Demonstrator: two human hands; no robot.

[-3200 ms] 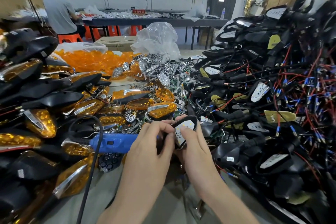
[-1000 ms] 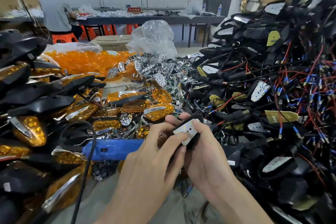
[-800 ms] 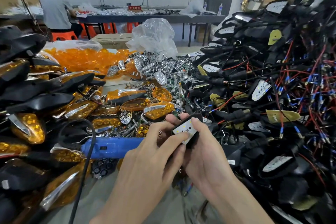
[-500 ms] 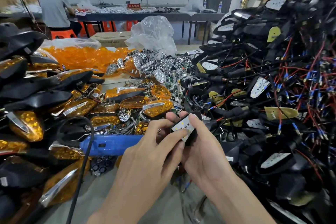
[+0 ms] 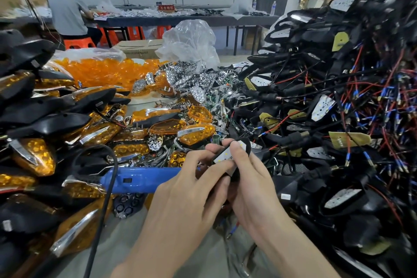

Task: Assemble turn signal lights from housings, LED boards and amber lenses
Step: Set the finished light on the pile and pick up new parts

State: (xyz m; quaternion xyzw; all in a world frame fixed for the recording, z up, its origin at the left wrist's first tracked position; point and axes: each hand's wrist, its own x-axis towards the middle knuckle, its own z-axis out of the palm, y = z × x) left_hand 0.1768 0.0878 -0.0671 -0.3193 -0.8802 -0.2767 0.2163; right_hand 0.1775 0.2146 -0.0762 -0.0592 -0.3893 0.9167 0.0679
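Note:
Both hands hold one black housing (image 5: 244,145) with a white LED board (image 5: 225,156) seated in it, just above the table's near middle. My left hand (image 5: 187,189) grips it from the left, fingers curled at the board's edge. My right hand (image 5: 250,178) holds it from the right, thumb pressing on the board. Loose amber lenses (image 5: 167,127) lie just beyond the hands. A heap of amber lenses (image 5: 101,70) fills the far left.
A blue electric screwdriver (image 5: 137,179) with a black cord lies left of my hands. Finished amber lights (image 5: 33,158) are piled at left, wired black housings (image 5: 338,119) at right, chrome reflectors (image 5: 194,79) and a plastic bag (image 5: 191,40) behind. A person (image 5: 67,11) sits at a far table.
The housing has tilted in my hands so the board faces more upward, and my right thumb has slid onto the board. The hands stay in the same place.

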